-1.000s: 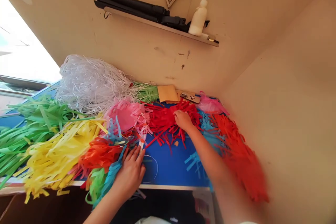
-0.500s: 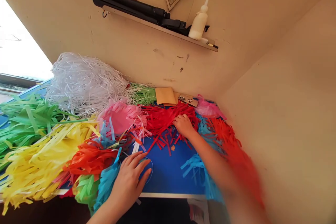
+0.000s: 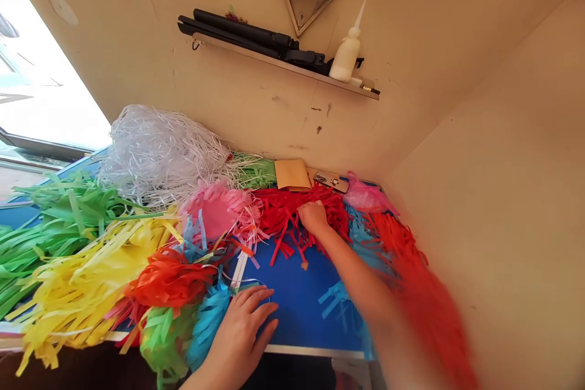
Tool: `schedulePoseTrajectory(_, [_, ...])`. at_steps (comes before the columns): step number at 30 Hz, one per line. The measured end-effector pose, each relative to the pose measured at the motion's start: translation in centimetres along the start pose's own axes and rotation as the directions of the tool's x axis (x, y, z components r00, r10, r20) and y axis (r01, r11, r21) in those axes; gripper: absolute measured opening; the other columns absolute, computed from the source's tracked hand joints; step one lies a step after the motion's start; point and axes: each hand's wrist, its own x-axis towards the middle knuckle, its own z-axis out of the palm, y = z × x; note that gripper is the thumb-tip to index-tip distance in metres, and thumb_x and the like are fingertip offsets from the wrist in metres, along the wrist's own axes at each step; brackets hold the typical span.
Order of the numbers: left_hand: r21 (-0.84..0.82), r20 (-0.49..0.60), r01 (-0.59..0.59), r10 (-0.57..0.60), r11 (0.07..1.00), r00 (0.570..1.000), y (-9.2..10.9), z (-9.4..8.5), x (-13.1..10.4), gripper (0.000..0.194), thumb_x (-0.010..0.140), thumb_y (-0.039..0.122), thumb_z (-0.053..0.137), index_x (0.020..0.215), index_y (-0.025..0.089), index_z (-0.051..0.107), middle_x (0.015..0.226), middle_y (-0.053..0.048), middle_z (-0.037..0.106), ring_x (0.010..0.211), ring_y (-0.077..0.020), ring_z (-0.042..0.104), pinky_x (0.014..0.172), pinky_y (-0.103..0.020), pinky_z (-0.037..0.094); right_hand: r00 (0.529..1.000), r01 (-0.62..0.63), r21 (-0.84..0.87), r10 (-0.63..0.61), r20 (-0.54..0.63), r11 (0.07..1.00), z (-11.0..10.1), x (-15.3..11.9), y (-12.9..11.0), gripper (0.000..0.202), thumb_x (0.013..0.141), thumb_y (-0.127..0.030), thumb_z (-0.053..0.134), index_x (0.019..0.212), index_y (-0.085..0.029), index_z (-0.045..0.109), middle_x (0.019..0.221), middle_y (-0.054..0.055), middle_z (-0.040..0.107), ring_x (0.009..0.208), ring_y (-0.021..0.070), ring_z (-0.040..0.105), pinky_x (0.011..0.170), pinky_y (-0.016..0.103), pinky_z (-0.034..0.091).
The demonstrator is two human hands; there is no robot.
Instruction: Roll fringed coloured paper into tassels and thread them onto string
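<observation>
My right hand [image 3: 314, 217] is closed at the red paper fringe [image 3: 284, 202] at the back of the table, its fingertips hidden among the strips. Near the front edge, my left hand [image 3: 247, 324] rests with fingers apart, holding nothing I can see. Beside it on the left lie a blue fringed bundle [image 3: 209, 315] and a light green one [image 3: 167, 338]. A thin pale string shows by the left fingertips. An orange-red fringe bunch [image 3: 170, 277] and a pink fringe [image 3: 223, 210] lie farther left and back.
Yellow [image 3: 103, 274] and green fringes [image 3: 68, 213] spread over the left side, with a pile of white strips [image 3: 164, 149] behind. A brown envelope [image 3: 292, 175] and a phone [image 3: 331, 181] lie by the wall. More red fringe [image 3: 402, 244] hangs right. A bottle [image 3: 346, 58] stands on the shelf [image 3: 283, 63].
The view has tilted up slightly, so most things sit lower in the frame. My right hand's fingers have curled closed at the red fringe. My left hand stays near the front edge.
</observation>
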Motion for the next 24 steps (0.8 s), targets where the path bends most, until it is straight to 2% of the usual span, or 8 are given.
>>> schedulePoseTrajectory(3, [0.001,-0.007,-0.006,0.006,1.0,1.0,0.0,-0.2,-0.1,0.018,0.089,0.028,0.058,0.105,0.027,0.067,0.115,-0.006,0.069,0.109,-0.0271,0.064,0.086,-0.046,0.058,0.99,-0.133,0.098,0.137,-0.039,0.986,0.6,1.1,-0.4,0.021,0.095,-0.027,0.05,0.092,-0.019,0.07,0.098,0.006,0.071,0.101,0.0227,0.059,0.09,0.041,0.039])
schedulePoseTrajectory(6, [0.017,-0.016,-0.01,0.01,1.0,1.0,-0.1,-0.3,-0.2,0.017,0.089,0.028,0.058,0.103,0.026,0.067,0.114,-0.007,0.07,0.107,-0.0274,0.064,0.085,-0.046,0.059,0.971,-0.23,0.206,0.24,-0.022,0.951,0.9,2.4,0.1,0.022,0.095,-0.035,0.056,0.097,-0.015,0.065,0.099,0.005,0.067,0.095,0.0196,0.062,0.088,0.04,0.048])
schedulePoseTrajectory(9, [0.03,-0.016,-0.017,0.018,0.999,1.0,-0.1,-0.4,-0.3,0.017,0.09,0.03,0.058,0.103,0.026,0.068,0.113,-0.007,0.07,0.106,-0.0274,0.065,0.084,-0.047,0.059,0.962,-0.266,0.321,0.273,0.024,0.909,0.6,3.6,1.6,0.024,0.094,-0.036,0.058,0.102,-0.014,0.063,0.1,0.004,0.066,0.085,0.0162,0.064,0.078,0.035,0.054])
schedulePoseTrajectory(12, [0.035,-0.014,-0.023,0.023,0.999,1.0,0.0,-0.4,-0.4,0.017,0.09,0.03,0.057,0.104,0.026,0.067,0.113,-0.007,0.07,0.105,-0.0272,0.065,0.083,-0.047,0.059,0.961,-0.26,0.435,0.274,0.032,0.862,-0.4,4.4,2.9,0.024,0.094,-0.035,0.059,0.104,-0.013,0.062,0.098,0.004,0.066,0.079,0.0144,0.065,0.07,0.031,0.056])
schedulePoseTrajectory(16, [0.034,-0.016,-0.027,0.027,0.999,0.999,0.1,-0.4,-0.4,0.017,0.089,0.029,0.058,0.104,0.026,0.067,0.112,-0.007,0.071,0.105,-0.027,0.066,0.082,-0.046,0.06,0.945,-0.246,0.525,0.323,-0.057,0.815,-2.7,4.9,3.9,0.023,0.093,-0.035,0.06,0.097,-0.013,0.063,0.089,0.002,0.066,0.073,0.0131,0.063,0.067,0.029,0.054])
schedulePoseTrajectory(19, [0.037,-0.021,-0.032,0.033,0.999,0.999,0.2,-0.4,-0.4,0.017,0.089,0.029,0.059,0.104,0.026,0.067,0.112,-0.007,0.071,0.104,-0.0273,0.066,0.082,-0.046,0.06,0.907,-0.24,0.54,0.385,-0.172,0.807,-5.1,5.2,4.3,0.015,0.089,-0.029,0.061,0.085,-0.015,0.066,0.08,0.001,0.067,0.071,0.0141,0.062,0.068,0.027,0.049])
schedulePoseTrajectory(24, [0.038,-0.031,-0.043,0.044,0.998,0.999,0.4,-0.3,-0.5,0.016,0.089,0.029,0.059,0.103,0.026,0.067,0.111,-0.006,0.071,0.102,-0.0273,0.067,0.081,-0.046,0.059,0.83,-0.207,0.539,0.438,-0.345,0.817,-11.4,4.9,3.7,0.019,0.084,-0.02,0.052,0.087,-0.019,0.071,0.08,0.004,0.07,0.077,0.0199,0.062,0.073,0.03,0.043])
